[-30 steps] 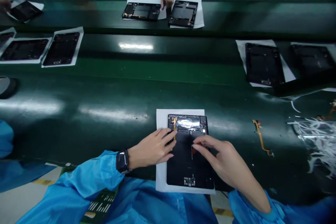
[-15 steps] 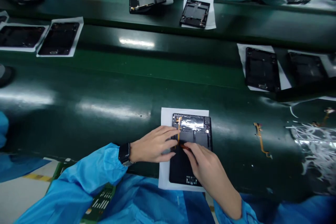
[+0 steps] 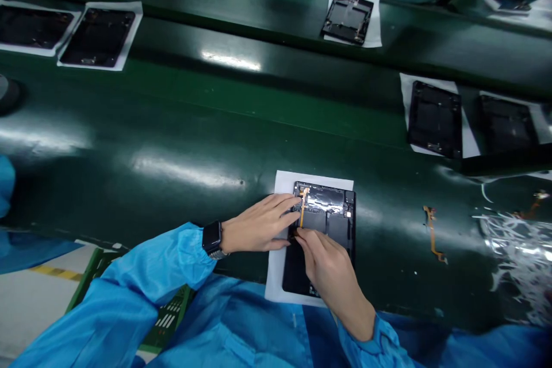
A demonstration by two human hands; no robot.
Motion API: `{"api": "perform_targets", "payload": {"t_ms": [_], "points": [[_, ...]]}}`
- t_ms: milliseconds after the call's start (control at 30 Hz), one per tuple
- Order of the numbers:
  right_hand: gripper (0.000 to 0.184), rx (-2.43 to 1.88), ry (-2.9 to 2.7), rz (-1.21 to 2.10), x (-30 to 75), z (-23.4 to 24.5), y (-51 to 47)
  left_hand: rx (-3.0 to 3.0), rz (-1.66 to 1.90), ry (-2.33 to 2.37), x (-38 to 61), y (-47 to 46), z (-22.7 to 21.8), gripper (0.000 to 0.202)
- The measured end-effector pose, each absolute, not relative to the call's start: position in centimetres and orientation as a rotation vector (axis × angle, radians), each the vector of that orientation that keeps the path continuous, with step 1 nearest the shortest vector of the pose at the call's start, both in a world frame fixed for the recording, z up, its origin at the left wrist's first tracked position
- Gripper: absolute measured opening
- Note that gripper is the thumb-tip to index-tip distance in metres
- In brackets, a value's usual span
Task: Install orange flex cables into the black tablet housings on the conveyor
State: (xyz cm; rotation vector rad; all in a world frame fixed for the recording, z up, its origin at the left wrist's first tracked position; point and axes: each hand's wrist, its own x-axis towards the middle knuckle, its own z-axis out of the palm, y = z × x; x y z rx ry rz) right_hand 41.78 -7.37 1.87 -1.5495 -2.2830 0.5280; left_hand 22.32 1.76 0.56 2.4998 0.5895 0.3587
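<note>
A black tablet housing point(image 3: 319, 207) lies opened up on a white sheet point(image 3: 272, 282) at the table's front edge. Down its left side runs a narrow orange flex cable point(image 3: 303, 213). My left hand point(image 3: 259, 224), a dark watch on its wrist, rests with fingers spread and fingertips on the housing's left edge beside the cable. The thumb and forefinger of my right hand point(image 3: 330, 261) pinch together at the cable's lower end, which they largely hide. This hand covers part of the housing's lower right.
Right of the sheet lies another flex cable point(image 3: 432, 236), then a pile of white strips point(image 3: 517, 259). More tablet housings on sheets stand farther off, at left point(image 3: 98, 37), back point(image 3: 348, 17) and right point(image 3: 435, 118). A green crate point(image 3: 172, 316) is below the table edge.
The view has shifted slightly. My right fingertips have closed in at the cable's lower end, covering the reddish-orange piece seen there before. My left hand stays at the housing's left edge.
</note>
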Motion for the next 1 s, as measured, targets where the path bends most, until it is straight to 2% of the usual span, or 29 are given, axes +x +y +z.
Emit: {"api": "perform_targets", "payload": {"t_ms": [300,467,733,867,1000], "points": [[0.013,-1.559,-2.163,0.634,42.2,1.7,-7.5,2.500,0.350,0.612,22.3,1.8,0.4,0.070],[0.016,-1.530,-2.102,0.632,42.3,1.7,-8.0,2.496,0.348,0.609,22.2,1.9,0.3,0.073],[0.025,-1.519,-2.288,0.493,41.3,1.8,-7.6,2.497,0.347,0.638,22.4,1.8,0.3,0.071],[0.023,-1.557,-2.349,0.478,40.7,2.2,-6.9,2.480,0.362,0.660,22.4,1.6,0.3,0.066],[0.016,-1.552,-2.319,0.492,41.4,2.7,-6.7,2.470,0.378,0.659,22.4,1.6,0.3,0.070]]}}
